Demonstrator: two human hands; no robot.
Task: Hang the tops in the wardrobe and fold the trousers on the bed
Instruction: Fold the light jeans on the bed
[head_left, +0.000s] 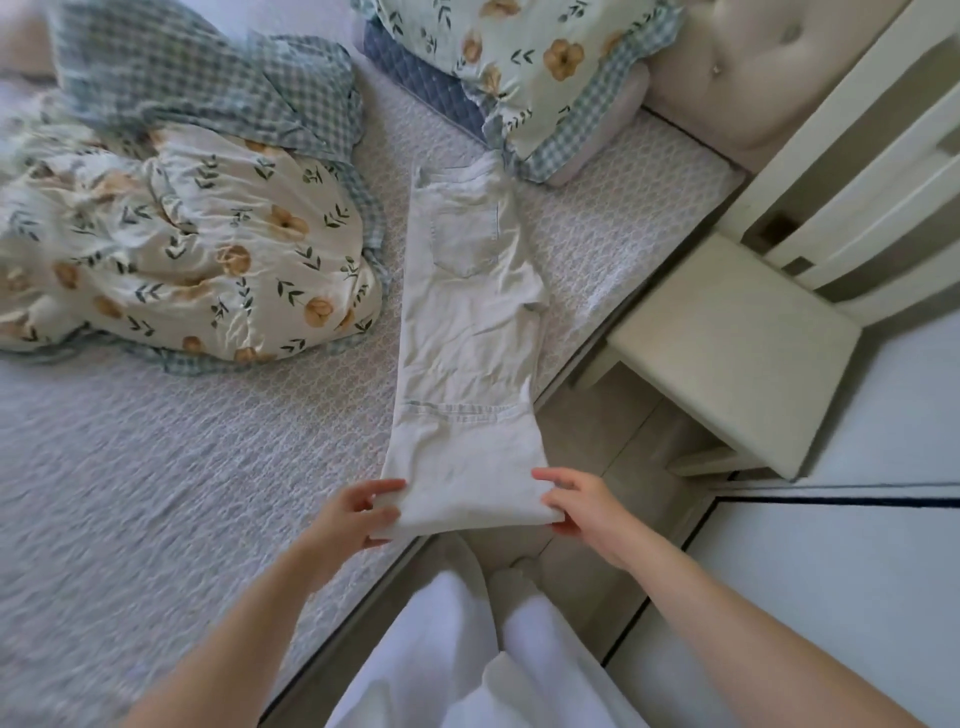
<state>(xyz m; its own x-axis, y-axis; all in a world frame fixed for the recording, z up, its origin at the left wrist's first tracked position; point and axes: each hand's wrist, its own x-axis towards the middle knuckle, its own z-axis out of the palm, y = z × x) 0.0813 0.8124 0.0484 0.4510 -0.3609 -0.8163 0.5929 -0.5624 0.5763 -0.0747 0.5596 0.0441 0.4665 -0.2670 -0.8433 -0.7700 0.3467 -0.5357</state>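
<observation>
- A pair of pale trousers (467, 332) lies lengthwise along the right edge of the bed (156, 467), waistband far from the viewer, near end folded back.
- The left hand (358, 512) pinches the near left corner of the folded end, thumb on top.
- The right hand (582, 504) grips the near right corner, fingers curled around the fabric.
- A crumpled floral duvet (197, 249) sits to the left of the trousers.
- A floral pillow (524, 62) lies just beyond the waistband.
- A pale bedside table (737, 353) stands beside the bed on the right.
</observation>
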